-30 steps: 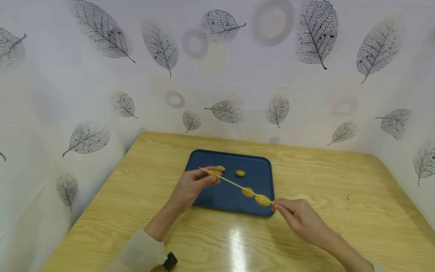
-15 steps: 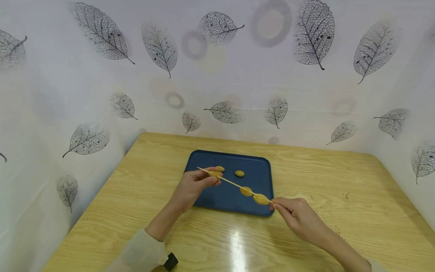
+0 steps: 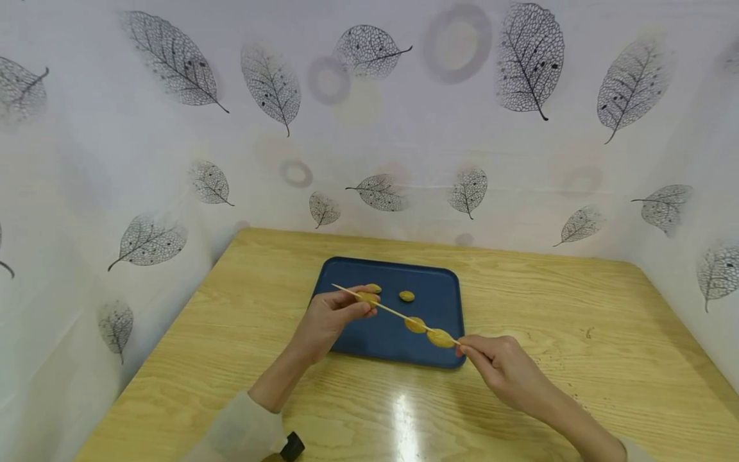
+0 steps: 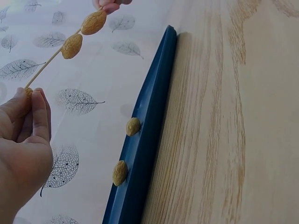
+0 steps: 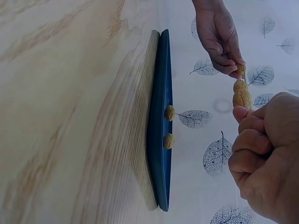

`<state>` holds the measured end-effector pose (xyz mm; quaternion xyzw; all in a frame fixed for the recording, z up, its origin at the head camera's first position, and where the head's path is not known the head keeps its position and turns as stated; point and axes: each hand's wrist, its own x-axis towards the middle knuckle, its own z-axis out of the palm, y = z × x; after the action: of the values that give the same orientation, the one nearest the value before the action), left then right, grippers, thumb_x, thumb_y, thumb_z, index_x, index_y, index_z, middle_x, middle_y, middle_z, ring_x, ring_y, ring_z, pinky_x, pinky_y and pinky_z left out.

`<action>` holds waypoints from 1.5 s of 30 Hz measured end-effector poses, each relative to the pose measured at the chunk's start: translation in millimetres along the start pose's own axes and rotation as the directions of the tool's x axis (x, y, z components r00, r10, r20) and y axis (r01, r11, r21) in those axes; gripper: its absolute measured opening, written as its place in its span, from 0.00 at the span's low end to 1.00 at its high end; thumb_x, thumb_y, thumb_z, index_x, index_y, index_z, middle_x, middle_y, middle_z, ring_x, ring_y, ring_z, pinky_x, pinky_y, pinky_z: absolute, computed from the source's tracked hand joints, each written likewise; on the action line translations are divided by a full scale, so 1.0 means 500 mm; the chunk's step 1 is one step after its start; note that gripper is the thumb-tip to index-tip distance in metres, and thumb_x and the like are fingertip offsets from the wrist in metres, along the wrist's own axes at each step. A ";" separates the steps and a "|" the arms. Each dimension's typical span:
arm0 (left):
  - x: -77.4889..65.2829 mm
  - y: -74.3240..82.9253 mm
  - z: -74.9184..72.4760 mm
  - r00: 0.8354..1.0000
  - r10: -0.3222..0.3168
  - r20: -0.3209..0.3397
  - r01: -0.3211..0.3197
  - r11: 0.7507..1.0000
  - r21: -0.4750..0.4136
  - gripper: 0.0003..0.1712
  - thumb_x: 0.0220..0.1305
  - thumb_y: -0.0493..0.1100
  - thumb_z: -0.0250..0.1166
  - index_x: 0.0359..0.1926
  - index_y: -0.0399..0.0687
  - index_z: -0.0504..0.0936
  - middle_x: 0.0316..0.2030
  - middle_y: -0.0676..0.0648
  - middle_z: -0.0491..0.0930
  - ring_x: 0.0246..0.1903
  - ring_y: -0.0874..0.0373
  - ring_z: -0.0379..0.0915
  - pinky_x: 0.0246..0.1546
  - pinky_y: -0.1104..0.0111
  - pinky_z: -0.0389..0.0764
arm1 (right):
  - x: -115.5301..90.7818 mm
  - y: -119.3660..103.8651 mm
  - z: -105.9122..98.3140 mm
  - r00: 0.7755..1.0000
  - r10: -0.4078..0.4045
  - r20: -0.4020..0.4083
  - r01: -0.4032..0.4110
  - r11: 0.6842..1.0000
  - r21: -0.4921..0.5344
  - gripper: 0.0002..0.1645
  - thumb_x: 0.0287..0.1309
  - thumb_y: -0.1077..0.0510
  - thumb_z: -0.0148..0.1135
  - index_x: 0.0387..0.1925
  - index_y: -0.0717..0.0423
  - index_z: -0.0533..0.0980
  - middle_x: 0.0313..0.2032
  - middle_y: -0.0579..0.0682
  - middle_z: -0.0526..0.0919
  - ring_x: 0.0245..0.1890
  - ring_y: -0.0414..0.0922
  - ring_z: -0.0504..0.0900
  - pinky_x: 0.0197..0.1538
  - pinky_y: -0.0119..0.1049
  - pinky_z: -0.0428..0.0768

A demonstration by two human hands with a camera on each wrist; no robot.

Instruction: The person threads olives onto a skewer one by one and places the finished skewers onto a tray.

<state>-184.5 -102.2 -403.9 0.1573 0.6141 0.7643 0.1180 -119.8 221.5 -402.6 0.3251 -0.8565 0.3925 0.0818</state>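
My right hand [image 3: 508, 372] grips the lower end of a thin wooden skewer [image 3: 392, 311], held slanting above a dark blue tray [image 3: 369, 346]. Close to those fingers, two yellow-brown, wrinkled oval fruits [image 4: 95, 22] are threaded side by side. Farther up, my left hand [image 3: 323, 324] pinches a third such fruit [image 3: 367, 298] between thumb and fingers, on the skewer a little below its tip. The pointed tip sticks out beyond this fruit, across the back of the left fingers. Bare skewer shows between the pinched fruit and the lower pair.
Two more of the oval fruits, one behind the left fingertips [image 3: 374, 289] and one farther right [image 3: 407, 296], lie on the tray. Under it is a wood-grain table [image 3: 548, 301]. A leaf-patterned cloth [image 3: 404, 128] rises behind and along the sides.
The pinched fruit has slid a short way along the skewer, so more of the tip shows past it. My right hand and the skewer have shifted slightly left.
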 end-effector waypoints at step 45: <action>0.005 -0.014 0.014 1.000 0.001 0.020 0.000 1.000 -0.019 0.15 0.72 0.28 0.62 0.55 0.20 0.81 0.51 0.43 0.86 0.54 0.57 0.81 0.54 0.65 0.83 | 0.018 -0.007 0.013 1.000 -0.006 0.010 0.006 0.999 0.033 0.12 0.68 0.75 0.58 0.45 0.66 0.86 0.35 0.57 0.90 0.13 0.18 0.54 0.15 0.25 0.67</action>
<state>-184.4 -93.7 -409.1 0.1638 0.6055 0.7687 0.1252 -123.8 210.7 -401.3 0.3310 -0.8495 0.4044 0.0732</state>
